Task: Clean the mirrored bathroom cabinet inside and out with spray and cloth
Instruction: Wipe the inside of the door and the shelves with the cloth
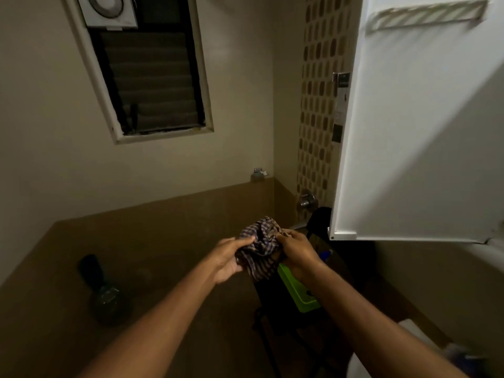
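Both hands, left [228, 259] and right [296, 253], bunch cloth [260, 245]; cabinet door [425, 126] open at 2 o'clock; wiping seemingly unfinished.

Your cabinet door [425, 126] runs off the right edge, and its rail [425, 15] up top is smeared by blur. The green box [297, 293] hides partly under your right forearm. Down at the near right, something blue [461, 356] is too blurred to name. The dark round thing [106, 298] at left sits in shadow; you can't tell what it is.
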